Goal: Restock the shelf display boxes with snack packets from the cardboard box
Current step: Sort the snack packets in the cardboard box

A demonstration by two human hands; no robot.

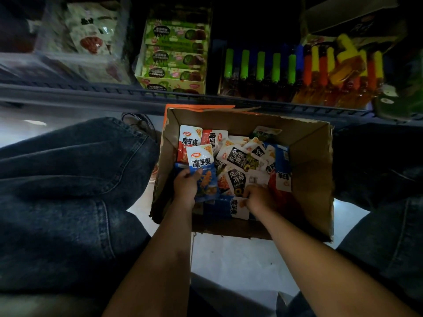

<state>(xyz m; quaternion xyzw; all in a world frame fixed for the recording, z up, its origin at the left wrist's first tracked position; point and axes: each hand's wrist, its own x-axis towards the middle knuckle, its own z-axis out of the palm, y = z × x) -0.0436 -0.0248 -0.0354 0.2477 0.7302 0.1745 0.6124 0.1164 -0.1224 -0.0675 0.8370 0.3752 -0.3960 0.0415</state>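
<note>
An open cardboard box [311, 161] sits on the floor between my knees, filled with several snack packets in blue, red, white and black. My left hand [185, 186] grips a small stack of packets, a blue-and-white one [202, 167] on top, at the box's left side. My right hand [258, 197] is down among the packets at the box's near side, fingers curled into the pile next to a black-and-white packet [238, 179]. What its fingers hold is hidden.
A dark shelf rail [91, 92] runs across just beyond the box. On the shelf stand a green display box [174, 84] of bars, a row of green-capped tubes [259, 67], orange and yellow tubes [338, 72], and white bagged snacks [91, 37]. My denim-clad legs [68, 191] flank the box.
</note>
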